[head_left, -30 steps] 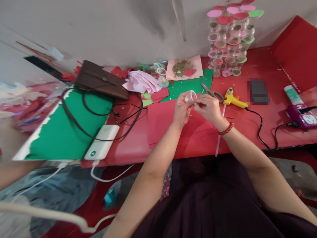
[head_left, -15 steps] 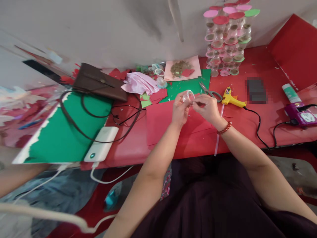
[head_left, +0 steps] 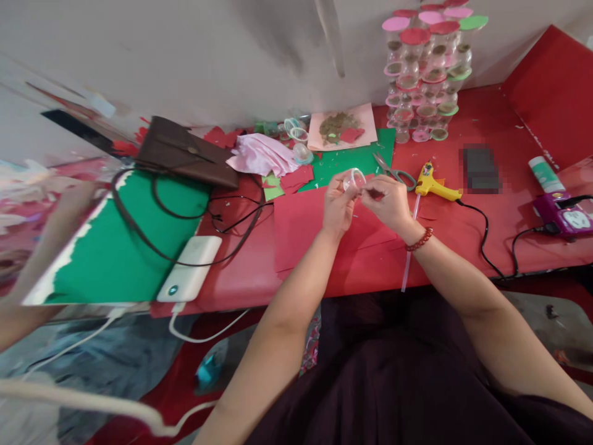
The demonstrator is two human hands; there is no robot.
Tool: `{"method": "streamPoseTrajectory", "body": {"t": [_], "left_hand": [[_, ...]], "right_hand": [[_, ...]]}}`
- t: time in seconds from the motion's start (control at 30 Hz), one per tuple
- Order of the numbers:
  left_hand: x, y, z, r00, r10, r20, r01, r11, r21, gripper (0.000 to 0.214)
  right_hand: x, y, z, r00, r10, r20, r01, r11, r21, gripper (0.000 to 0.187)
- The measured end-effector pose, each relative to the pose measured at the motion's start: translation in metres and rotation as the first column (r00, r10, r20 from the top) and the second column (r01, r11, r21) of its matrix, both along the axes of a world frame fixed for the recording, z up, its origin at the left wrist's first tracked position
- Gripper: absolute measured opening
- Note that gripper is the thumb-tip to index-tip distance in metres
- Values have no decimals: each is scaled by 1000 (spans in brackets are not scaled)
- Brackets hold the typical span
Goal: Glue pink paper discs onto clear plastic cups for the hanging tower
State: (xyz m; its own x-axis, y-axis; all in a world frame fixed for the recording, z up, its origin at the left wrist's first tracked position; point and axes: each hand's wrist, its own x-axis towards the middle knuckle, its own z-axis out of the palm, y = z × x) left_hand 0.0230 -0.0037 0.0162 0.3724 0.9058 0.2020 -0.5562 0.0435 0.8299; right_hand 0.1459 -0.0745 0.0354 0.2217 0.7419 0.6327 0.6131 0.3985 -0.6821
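My left hand (head_left: 340,207) is closed around a small clear plastic cup (head_left: 354,179), its round rim turned up toward me. Fingers of my right hand (head_left: 386,201) are pinched together at the cup's right side; whatever lies between them is too small to make out. Both hands are above red paper sheets (head_left: 301,228) on the table. Just past my right hand lie a pair of scissors (head_left: 401,176) and a yellow glue gun (head_left: 438,184) with a clear glue stick (head_left: 408,259) in it.
At the back stands a tower of clear cups (head_left: 417,86) with coloured discs. A brown purse (head_left: 185,151), pink cloth (head_left: 264,156), white power bank (head_left: 189,272) and green board (head_left: 102,247) lie leftward. A purple power strip (head_left: 563,216) sits right. Another person's arm (head_left: 50,247) reaches in at far left.
My hands and the cup stay almost in place. At the far left, the other person's arm has come further up over the table beside the green board.
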Motion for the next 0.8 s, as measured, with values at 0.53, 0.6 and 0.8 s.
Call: {"method": "streamPoseTrajectory", "body": {"t": [0.53, 0.6, 0.8], "left_hand": [[0, -4, 7, 996, -67, 65, 76, 986, -147, 36], [0, -4, 7, 995, -73, 74, 84, 982, -167, 35], [-3, 4, 2, 991, -62, 118, 85, 976, -201, 28]], "right_hand": [[-7, 0, 6, 830, 209, -517, -226, 974, 31, 15], [-7, 1, 5, 767, 251, -590, -280, 959, 44, 20], [5, 7, 8, 692, 144, -708, -203, 979, 1, 36]]}}
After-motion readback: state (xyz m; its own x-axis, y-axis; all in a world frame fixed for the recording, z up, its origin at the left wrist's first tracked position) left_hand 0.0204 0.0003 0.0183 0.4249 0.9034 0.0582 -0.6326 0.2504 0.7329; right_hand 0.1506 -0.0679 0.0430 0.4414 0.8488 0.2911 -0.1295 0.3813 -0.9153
